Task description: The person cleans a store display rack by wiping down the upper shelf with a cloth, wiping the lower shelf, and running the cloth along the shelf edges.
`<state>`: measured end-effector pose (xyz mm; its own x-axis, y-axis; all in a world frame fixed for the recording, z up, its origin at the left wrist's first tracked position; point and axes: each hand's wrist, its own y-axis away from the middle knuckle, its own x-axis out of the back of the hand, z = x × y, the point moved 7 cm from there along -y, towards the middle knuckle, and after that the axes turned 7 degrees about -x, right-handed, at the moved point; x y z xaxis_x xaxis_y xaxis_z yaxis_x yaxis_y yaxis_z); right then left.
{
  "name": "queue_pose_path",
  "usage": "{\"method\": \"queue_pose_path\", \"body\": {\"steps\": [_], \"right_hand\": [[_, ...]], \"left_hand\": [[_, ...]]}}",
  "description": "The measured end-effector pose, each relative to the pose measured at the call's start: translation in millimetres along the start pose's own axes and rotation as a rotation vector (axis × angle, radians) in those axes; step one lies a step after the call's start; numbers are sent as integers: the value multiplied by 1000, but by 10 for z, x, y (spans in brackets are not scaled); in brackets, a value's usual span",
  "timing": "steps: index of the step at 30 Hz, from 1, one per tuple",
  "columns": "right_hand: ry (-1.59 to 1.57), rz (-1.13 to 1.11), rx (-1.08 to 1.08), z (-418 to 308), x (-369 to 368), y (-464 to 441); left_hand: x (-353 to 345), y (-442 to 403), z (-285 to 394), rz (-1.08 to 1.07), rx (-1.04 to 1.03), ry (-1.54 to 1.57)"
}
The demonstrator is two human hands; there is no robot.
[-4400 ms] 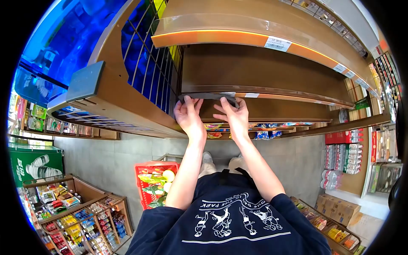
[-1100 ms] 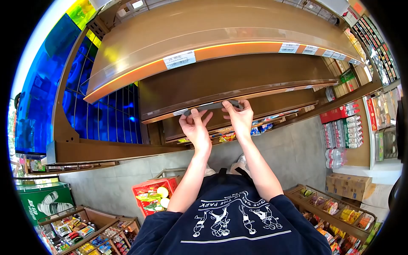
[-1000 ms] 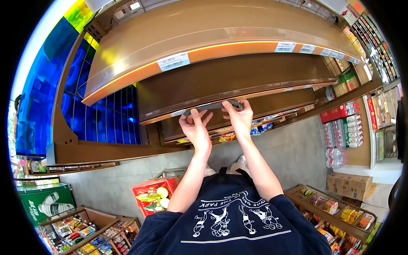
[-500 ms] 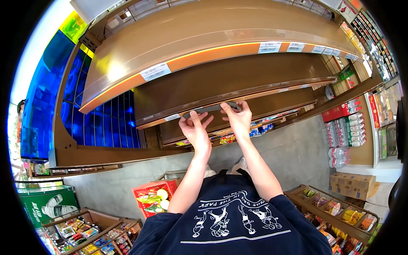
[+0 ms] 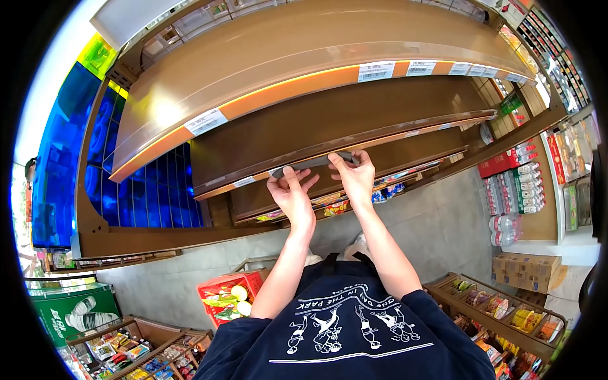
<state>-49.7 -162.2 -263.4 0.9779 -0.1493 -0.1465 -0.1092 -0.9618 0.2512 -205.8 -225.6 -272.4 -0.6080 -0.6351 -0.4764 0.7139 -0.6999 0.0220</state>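
A limp dark grey strip, perhaps cloth, stretches between my two hands in front of the brown shelf unit. My left hand pinches its left end between thumb and fingertips, with the other fingers loosely apart. At the opposite end, my right hand is closed on it, thumb on top. Behind the strip is the orange-edged lower shelf; I cannot tell whether the strip touches it. A wider upper shelf with price labels on its front lies beyond.
A red basket with vegetables stands on the grey floor to my left. Snack racks are close behind on both sides. Bottled drinks and cardboard boxes stand at right. Blue panels flank the shelf's left end.
The view has turned slightly, so the shelves sit a little further left in it. Both hands keep the same hold on the grey strip.
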Motion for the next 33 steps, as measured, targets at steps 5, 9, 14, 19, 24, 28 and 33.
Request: {"method": "queue_pose_path", "body": {"steps": [5,9,14,19,24,28,33], "right_hand": [[-2,4,0,-26,82,-38],[-16,29,8,-20,147,-78],[-14,22,3,-49,220,-117],[-18,17,-3,-71,309,-159],[-17,-3,0,-84,382,-216],[0,-14,10,-89,423,-258],[-21,-29,-4,-82,480,-313]], "left_hand": [[-78,36,-40,0,7,-11],[-148,66,-57,-7,0,-7],[-207,101,-120,-4,-2,-12],[-302,141,-158,5,-15,5],[-355,173,-214,18,-22,19],[-395,199,-249,43,-35,30],[-461,235,-305,78,-69,27]]}}
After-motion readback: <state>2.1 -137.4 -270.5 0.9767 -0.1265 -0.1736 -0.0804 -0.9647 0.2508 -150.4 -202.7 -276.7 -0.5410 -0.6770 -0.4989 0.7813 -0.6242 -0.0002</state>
